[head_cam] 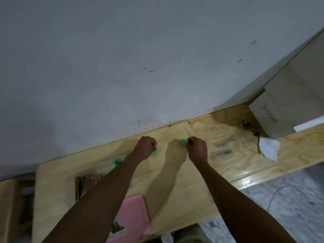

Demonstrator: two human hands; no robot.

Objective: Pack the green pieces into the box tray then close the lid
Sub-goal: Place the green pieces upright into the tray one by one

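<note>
You are gathering pieces, by the look of it, with the packing itself not yet begun. Your left hand is curling closed around a green piece, which is showing just below the knuckles. Your right hand is pinching a second green piece between thumb and fingers, with the piece poking out toward the left. Both hands are working far out on the wooden table, close to the grey wall and near each other.

More green bits are lying left of your left forearm, seemingly under something clear; whether that is the box tray is hard to tell, since the picture is blurred there. A pink flat thing is sitting at the near edge, partly under your left arm, and it could be the lid or the box.

Both arms are reaching forward nearly straight, wrists bent down, backs of the hands facing up. The next move is probably calling for you to draw both hands back toward the tray, keeping each grip firm, and to set the pieces down inside it one at a time.
</note>
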